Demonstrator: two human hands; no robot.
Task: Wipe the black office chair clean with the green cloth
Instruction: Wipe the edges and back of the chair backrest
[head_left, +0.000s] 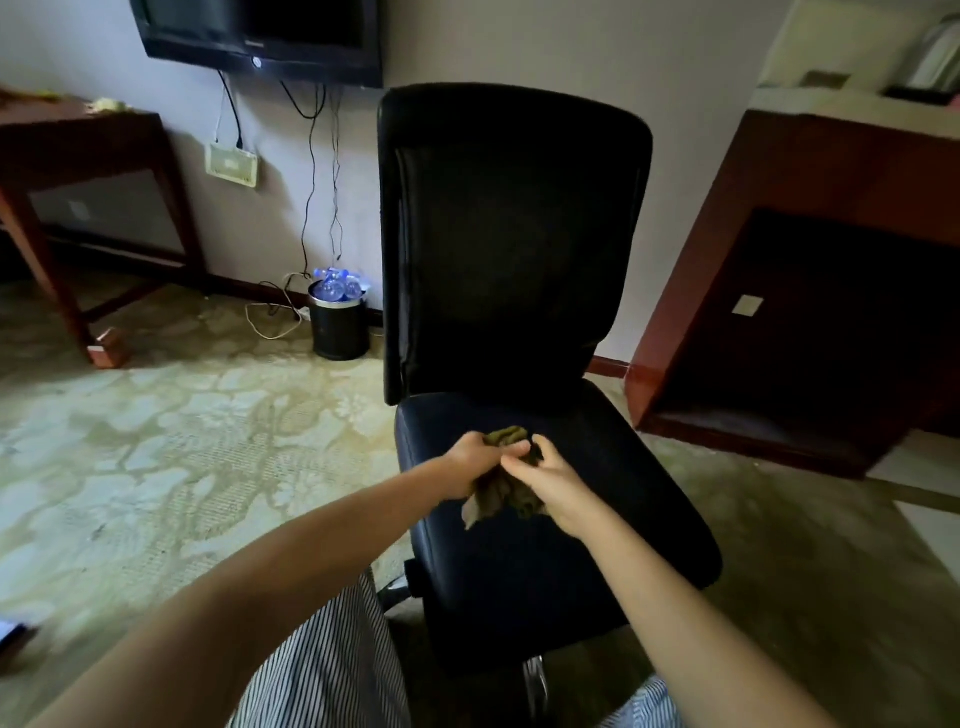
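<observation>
The black office chair (514, 249) stands in front of me, its tall backrest upright and its seat facing me. Above the seat I hold the crumpled green cloth (501, 491) with both hands. My left hand (475, 460) grips the cloth's upper bunch, fingers curled round it. My right hand (550, 480) pinches the cloth from the right side, and part of the fabric hangs below between the two hands. The cloth is just over the seat's middle; whether it touches the seat cannot be told.
A black waste bin (339, 325) full of plastic bottles stands left of the chair by the wall, with loose cables (275, 312) beside it. A dark wooden table (78, 171) is at far left, a wooden cabinet (810, 270) at right. Patterned carpet (171, 431) covers the floor.
</observation>
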